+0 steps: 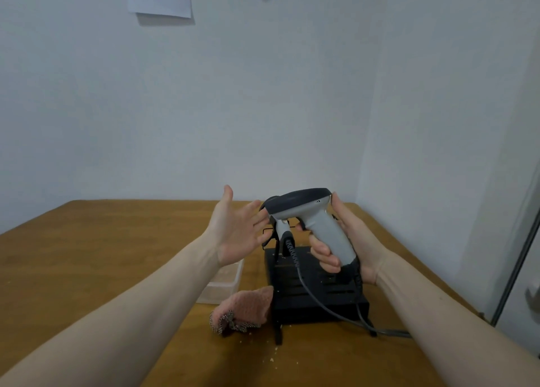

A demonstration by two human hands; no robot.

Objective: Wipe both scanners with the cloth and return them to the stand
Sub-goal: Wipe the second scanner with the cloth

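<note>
While the crumpled pink knitted cloth [242,310] is lying just left of the black slotted stand [315,296], we are gripping one grey scanner [318,223] above it with our right hand [344,240], our left hand [236,228] spreading flat; a clear plastic tub [223,284] is sitting left of the stand, contents unclear.

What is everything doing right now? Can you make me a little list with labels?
right hand: grips the grey handle of a scanner
left hand: open, beside the scanner head
second scanner: on the stand, mostly hidden
stand: black, on the wooden table
cloth: pink, crumpled, left of the stand
cables: trail over the stand
plastic tub: clear, behind the cloth
</note>
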